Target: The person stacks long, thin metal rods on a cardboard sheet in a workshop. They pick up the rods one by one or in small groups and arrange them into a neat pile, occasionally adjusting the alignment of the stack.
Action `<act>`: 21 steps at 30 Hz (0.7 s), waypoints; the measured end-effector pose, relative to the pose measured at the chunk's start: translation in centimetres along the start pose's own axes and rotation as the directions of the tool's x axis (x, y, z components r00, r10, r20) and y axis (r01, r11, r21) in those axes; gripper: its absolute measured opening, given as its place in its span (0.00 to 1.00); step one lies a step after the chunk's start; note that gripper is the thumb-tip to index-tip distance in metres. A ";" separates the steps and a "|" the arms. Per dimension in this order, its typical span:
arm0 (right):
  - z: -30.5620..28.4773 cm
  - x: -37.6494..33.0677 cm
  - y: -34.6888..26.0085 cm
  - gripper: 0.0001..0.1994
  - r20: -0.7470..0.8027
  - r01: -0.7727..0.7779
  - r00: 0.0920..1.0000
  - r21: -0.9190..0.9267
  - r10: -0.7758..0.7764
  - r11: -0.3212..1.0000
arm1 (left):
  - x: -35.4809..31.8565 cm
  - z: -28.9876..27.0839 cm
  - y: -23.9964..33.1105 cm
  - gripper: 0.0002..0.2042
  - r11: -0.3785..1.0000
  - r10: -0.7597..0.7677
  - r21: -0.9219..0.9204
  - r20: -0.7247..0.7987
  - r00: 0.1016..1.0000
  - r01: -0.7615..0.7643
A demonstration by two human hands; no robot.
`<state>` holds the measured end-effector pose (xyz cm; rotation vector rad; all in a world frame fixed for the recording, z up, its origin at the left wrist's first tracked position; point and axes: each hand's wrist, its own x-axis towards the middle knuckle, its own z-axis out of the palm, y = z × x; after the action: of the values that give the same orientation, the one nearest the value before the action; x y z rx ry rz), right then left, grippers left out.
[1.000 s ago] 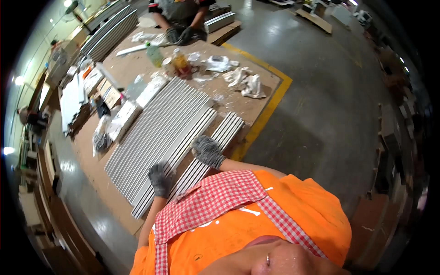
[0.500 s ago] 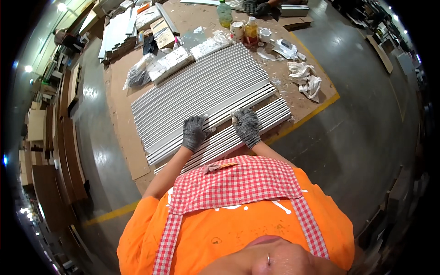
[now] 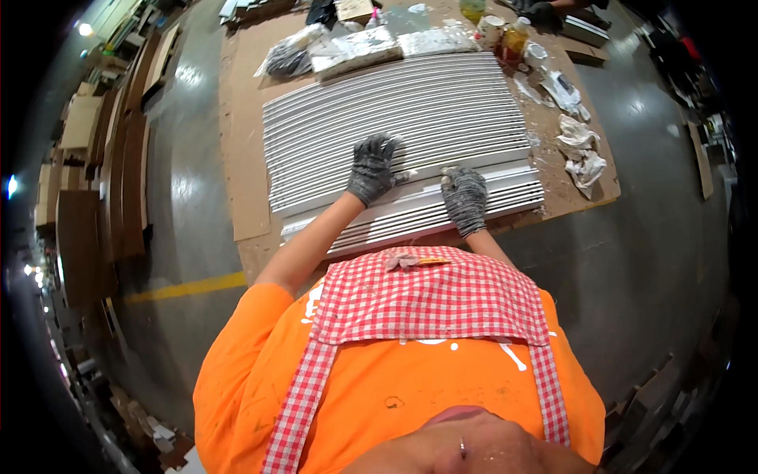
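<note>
Long white strips (image 3: 379, 95) lie side by side in a ridged row, dark gaps between them. Nearer me is a second group of strips (image 3: 379, 232), with a pale flat face (image 3: 422, 193) showing between the two. My left hand (image 3: 372, 169), in a grey knitted glove, bends its fingers over the far row, its whitened thumb pointing right. To its right, my right hand (image 3: 466, 199), gloved alike, closes over the strips by the pale face; its fingertips are mostly hidden. Both hands appear to grip strips.
White-smeared blocks (image 3: 355, 52) and a plastic bag (image 3: 290, 57) lie beyond the row. An amber bottle (image 3: 515, 39), a cup (image 3: 489, 31) and crumpled white cloths (image 3: 580, 154) are at the right. A co-worker's gloved hand (image 3: 541, 14) shows at the far edge of the brown-covered table (image 3: 246, 158).
The view has shifted, so the table sits higher and further right. My left hand has moved farther over the strip row. The gap between the two groups now shows a wider pale face.
</note>
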<state>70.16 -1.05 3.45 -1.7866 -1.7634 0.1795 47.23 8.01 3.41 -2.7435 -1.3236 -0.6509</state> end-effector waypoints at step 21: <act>-0.1 -0.4 -0.2 0.12 0.151 0.023 0.988 -0.089 -0.009 0.996 | -13.6 -8.7 1.2 0.55 0.977 -0.179 -0.028 0.419 0.890 0.209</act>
<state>70.01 -1.50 3.45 -1.8647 -1.9183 0.2374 37.58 -4.61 6.41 -2.9429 -1.7019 -0.1132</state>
